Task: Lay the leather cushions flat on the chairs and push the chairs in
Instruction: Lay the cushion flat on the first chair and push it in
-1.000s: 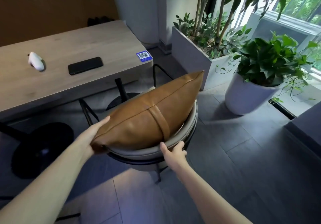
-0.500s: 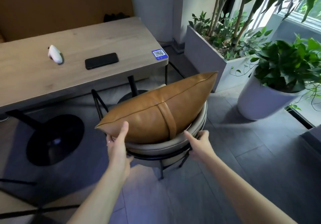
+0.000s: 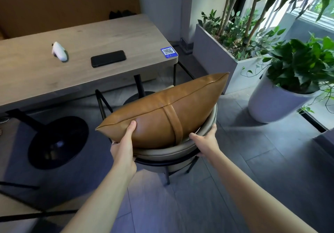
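A brown leather cushion (image 3: 162,110) with a centre strap stands on edge, leaning inside the curved grey back of a round chair (image 3: 162,154). My left hand (image 3: 124,146) grips the chair back at its left side, with the thumb pressed up against the cushion's lower left face. My right hand (image 3: 206,142) is closed on the chair back's right rim, fingers wrapped over the top. The chair stands just short of the wooden table (image 3: 36,73), with its seat hidden under the cushion.
A black phone (image 3: 108,58), a white handheld device (image 3: 59,51) and a blue QR sticker (image 3: 168,52) lie on the table. Black table bases (image 3: 57,142) stand on the floor beneath. A grey planter box (image 3: 213,52) and a white potted plant (image 3: 271,102) stand at the right.
My left hand has left the cushion's corner and taken the chair back. My right hand has closed on the right rim. The view has shifted closer to the table.
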`<move>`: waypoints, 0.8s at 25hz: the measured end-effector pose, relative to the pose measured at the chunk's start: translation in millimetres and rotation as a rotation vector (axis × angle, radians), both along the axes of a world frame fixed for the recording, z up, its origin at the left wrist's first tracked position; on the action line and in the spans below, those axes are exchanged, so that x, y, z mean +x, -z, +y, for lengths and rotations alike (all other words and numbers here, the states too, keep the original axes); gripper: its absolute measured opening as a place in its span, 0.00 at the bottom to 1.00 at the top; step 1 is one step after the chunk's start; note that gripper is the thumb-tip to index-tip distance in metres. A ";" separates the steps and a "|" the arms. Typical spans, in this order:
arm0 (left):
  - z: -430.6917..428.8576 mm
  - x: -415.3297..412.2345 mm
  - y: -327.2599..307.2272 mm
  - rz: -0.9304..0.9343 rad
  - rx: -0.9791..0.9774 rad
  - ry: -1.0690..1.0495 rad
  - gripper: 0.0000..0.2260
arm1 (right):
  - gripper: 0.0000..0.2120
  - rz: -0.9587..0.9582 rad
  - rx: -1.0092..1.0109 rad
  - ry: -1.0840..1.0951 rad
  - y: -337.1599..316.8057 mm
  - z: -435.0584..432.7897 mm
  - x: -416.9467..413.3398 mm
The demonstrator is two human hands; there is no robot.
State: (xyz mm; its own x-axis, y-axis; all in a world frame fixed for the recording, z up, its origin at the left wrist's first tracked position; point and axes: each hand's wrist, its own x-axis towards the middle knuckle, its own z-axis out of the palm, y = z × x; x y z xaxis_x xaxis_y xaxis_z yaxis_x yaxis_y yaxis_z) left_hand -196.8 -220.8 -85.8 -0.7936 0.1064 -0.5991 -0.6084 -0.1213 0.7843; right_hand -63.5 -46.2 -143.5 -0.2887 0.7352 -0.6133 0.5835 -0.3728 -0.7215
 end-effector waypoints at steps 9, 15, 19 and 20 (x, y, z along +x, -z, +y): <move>-31.4 -29.4 -6.6 0.048 -0.046 0.009 0.31 | 0.64 0.029 -0.001 -0.146 12.0 -36.8 -11.1; -35.8 -54.9 -10.4 0.131 -0.228 -0.017 0.43 | 0.71 0.068 -0.092 -0.307 20.1 -32.2 -21.6; -17.4 -51.6 -39.5 0.555 -0.888 -0.008 0.53 | 0.60 0.044 -0.061 -0.332 18.1 -13.9 -6.7; -6.0 -44.7 -45.5 0.722 -1.022 0.051 0.51 | 0.57 0.042 -0.050 -0.318 16.7 -5.1 -3.4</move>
State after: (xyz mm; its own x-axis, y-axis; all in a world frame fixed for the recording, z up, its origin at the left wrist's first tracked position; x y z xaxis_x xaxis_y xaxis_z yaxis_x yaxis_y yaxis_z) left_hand -241.5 -226.8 -40.3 -0.9834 -0.1098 0.1444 0.0134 0.7498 0.6615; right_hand -66.9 -51.3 -160.3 -0.5245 0.5738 -0.6290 0.6465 -0.2122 -0.7328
